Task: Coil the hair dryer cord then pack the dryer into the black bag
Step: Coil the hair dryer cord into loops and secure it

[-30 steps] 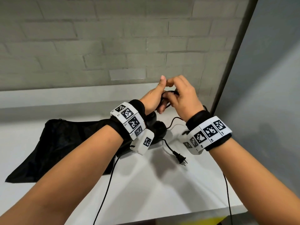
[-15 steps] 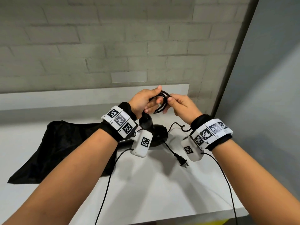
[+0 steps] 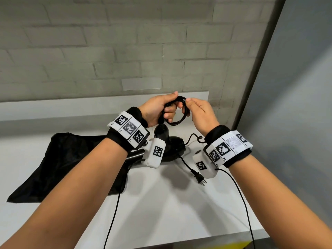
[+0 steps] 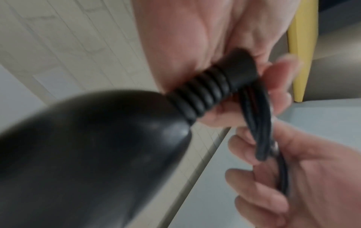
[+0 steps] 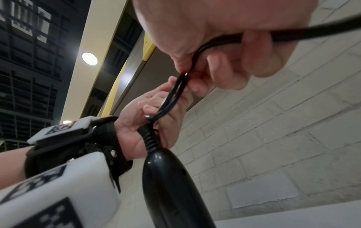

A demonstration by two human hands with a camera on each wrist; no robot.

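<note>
The black hair dryer (image 3: 171, 147) is tilted up off the white table (image 3: 170, 212), handle end uppermost. My left hand (image 3: 171, 105) grips the ribbed cord sleeve (image 4: 205, 95) at the handle tip, together with the coiled cord loops (image 3: 177, 121). My right hand (image 3: 187, 105) pinches the far side of the same loops (image 5: 171, 97), with the rest of the cord (image 5: 312, 29) running through its fingers. The slack cord (image 3: 193, 136) trails down to the plug (image 3: 198, 177), which lies on the table. Flat on the table to the left lies the black bag (image 3: 71, 159).
A grey brick wall (image 3: 125, 51) with a low white ledge (image 3: 71, 108) stands close behind the hands. A grey panel (image 3: 296, 105) closes off the right side. The table's front edge (image 3: 197, 239) is near me. Thin black sensor cables (image 3: 240, 200) hang from both wrist units.
Both hands have come down from a raised, clasped position and drawn slightly apart, so the cord loops now show between them. The plug has stayed on the table.
</note>
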